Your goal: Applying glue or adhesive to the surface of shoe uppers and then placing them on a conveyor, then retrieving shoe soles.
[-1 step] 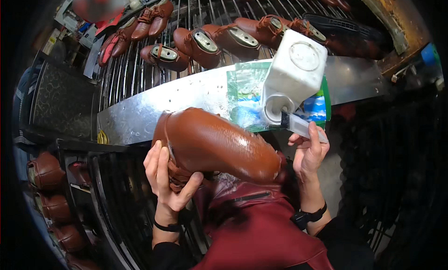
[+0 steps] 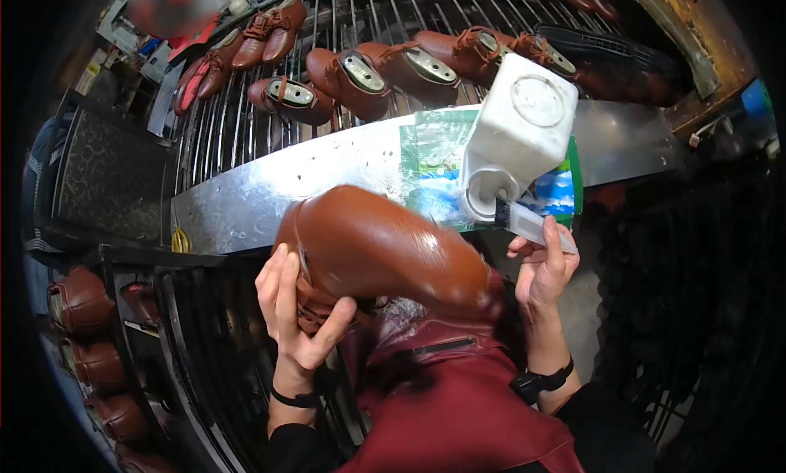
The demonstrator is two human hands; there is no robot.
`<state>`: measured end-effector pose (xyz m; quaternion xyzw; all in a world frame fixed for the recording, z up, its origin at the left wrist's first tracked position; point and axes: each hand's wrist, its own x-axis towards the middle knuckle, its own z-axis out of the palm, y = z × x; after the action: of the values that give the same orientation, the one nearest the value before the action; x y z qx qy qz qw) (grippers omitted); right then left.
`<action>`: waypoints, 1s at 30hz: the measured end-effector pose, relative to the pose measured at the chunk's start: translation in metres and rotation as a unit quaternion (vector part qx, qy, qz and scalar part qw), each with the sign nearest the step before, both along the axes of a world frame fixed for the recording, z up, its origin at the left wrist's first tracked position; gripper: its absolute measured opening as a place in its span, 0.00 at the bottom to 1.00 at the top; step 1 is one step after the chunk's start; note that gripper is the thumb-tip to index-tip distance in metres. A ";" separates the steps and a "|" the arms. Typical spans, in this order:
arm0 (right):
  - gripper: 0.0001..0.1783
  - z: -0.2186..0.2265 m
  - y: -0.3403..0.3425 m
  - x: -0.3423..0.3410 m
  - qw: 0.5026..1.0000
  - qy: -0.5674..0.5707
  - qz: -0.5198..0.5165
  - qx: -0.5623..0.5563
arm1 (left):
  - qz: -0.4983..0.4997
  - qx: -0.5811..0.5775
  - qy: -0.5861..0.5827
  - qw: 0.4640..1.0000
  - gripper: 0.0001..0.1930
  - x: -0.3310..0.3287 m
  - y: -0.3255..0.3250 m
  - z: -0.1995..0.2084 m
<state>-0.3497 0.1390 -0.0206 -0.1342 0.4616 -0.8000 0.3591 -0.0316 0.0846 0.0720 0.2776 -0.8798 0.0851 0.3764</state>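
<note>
A glossy brown leather shoe (image 2: 385,244) lies across above my lap, its smooth side facing up and its laces near my wrist. My left hand (image 2: 299,313) is closed round its lace end, thumb on one side and fingers on the other. Between the fingers and thumb of my right hand (image 2: 547,264) is a flat brush (image 2: 528,222) with a pale handle. Its dark bristles are at the mouth of a white plastic container (image 2: 524,117), which tilts on a green and blue printed sheet (image 2: 430,158).
Behind the metal ledge (image 2: 327,164), several brown lace-up shoes (image 2: 352,76) sit on a rack of metal bars (image 2: 205,133). More brown shoes (image 2: 94,362) stand on shelves at the left. A dark red apron (image 2: 450,399) covers my lap. At the far left is a patterned dark panel (image 2: 110,166).
The shoe in my left hand has tipped very slightly. The brush stays at the container's mouth, and both hands keep their grip.
</note>
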 end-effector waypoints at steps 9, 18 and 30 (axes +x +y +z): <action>0.12 0.022 -0.008 -0.007 0.999 0.050 0.014 -0.015 | 0.024 0.524 0.418 0.742 0.27 0.007 -0.010 -0.057; 0.13 0.057 -0.038 -0.001 0.990 0.059 0.117 -0.042 | -0.031 0.570 0.454 0.684 0.30 0.012 0.001 -0.094; 0.08 0.107 -0.082 0.019 0.945 0.213 0.246 -0.042 | -0.060 0.548 0.398 0.733 0.32 0.021 0.010 -0.090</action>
<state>-0.3305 0.0568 0.0867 -0.4252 0.4460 -0.6584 0.4322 -0.0104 0.0948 -0.0175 0.3906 -0.5583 -0.5530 0.4795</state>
